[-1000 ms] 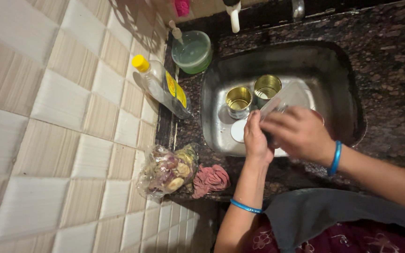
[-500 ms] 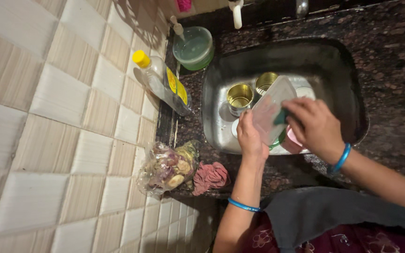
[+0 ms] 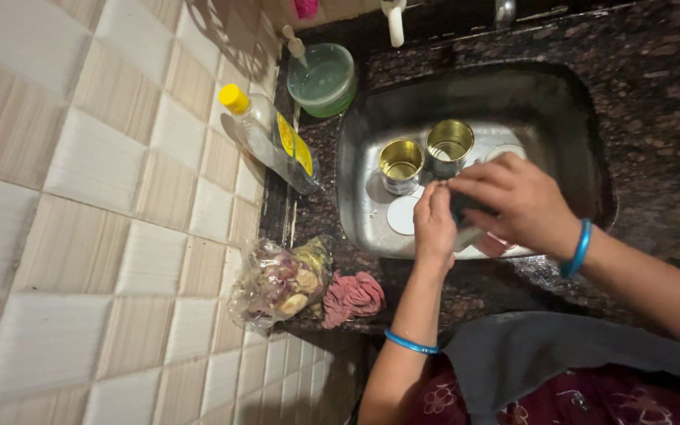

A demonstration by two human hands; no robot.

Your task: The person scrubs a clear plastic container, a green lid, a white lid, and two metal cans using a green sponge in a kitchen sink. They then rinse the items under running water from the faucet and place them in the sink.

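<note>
Steel cups [image 3: 426, 157] in steel sink [image 3: 356, 197]

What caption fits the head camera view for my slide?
Left hand and right hand meet over a steel sink beside two metal tumblers.

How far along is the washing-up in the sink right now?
Nothing shows as finished. In hand: the left hand and right hand are closed together on a dark item over the steel sink; I cannot tell what it is. Left: two open metal cans and a white round lid sit in the basin.
</note>
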